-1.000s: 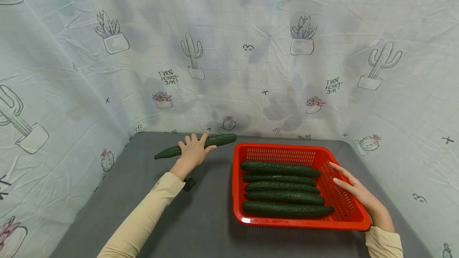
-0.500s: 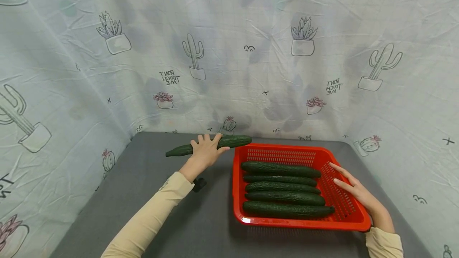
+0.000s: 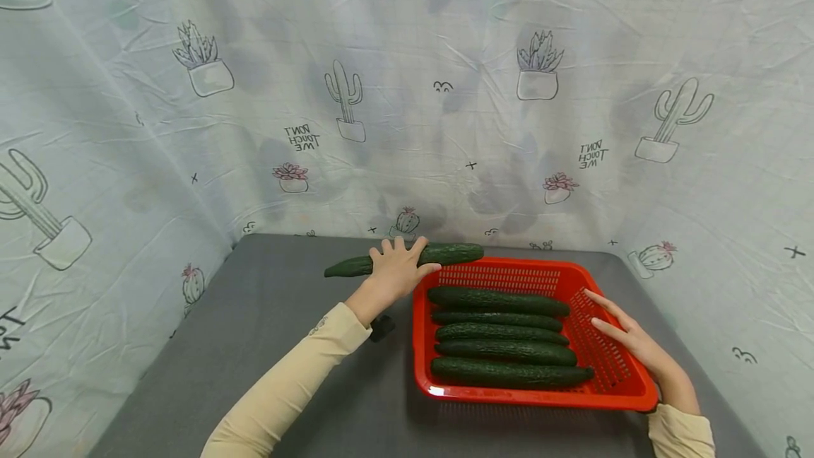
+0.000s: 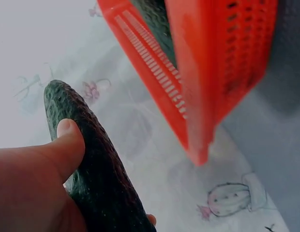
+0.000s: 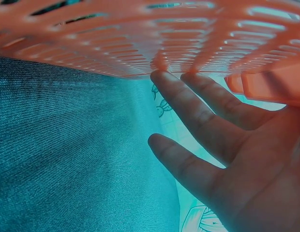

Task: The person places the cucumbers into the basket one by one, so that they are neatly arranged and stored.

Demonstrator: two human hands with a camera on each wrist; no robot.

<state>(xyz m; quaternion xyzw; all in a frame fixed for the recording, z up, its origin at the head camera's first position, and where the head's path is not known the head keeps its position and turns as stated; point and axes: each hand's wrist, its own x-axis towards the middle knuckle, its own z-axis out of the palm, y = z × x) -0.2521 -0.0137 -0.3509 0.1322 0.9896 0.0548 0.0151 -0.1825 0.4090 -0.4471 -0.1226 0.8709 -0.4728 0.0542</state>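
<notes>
My left hand (image 3: 396,271) grips a long dark green cucumber (image 3: 451,254) from above, its fingers spread across the middle. The cucumber lies nearly level, with its right end over the back left corner of the red plastic basket (image 3: 540,394). In the left wrist view, the thumb presses on the cucumber (image 4: 99,169) beside the basket wall (image 4: 198,72). Several cucumbers (image 3: 505,352) lie side by side in the basket. At the basket's right wall is my right hand (image 3: 636,341), two digits inside the rim. In the right wrist view, straight fingers (image 5: 188,108) touch the slotted wall outside.
The basket stands on a grey table (image 3: 305,373), right of the middle. A whitish curtain (image 3: 407,104) printed with cacti hangs behind the table and along both sides. A small black object (image 3: 382,328) sits under the left wrist.
My left hand has moved right with the cucumber, bringing its right end from left of the basket to over the basket's back left corner. The right hand and the basket have stayed in place.
</notes>
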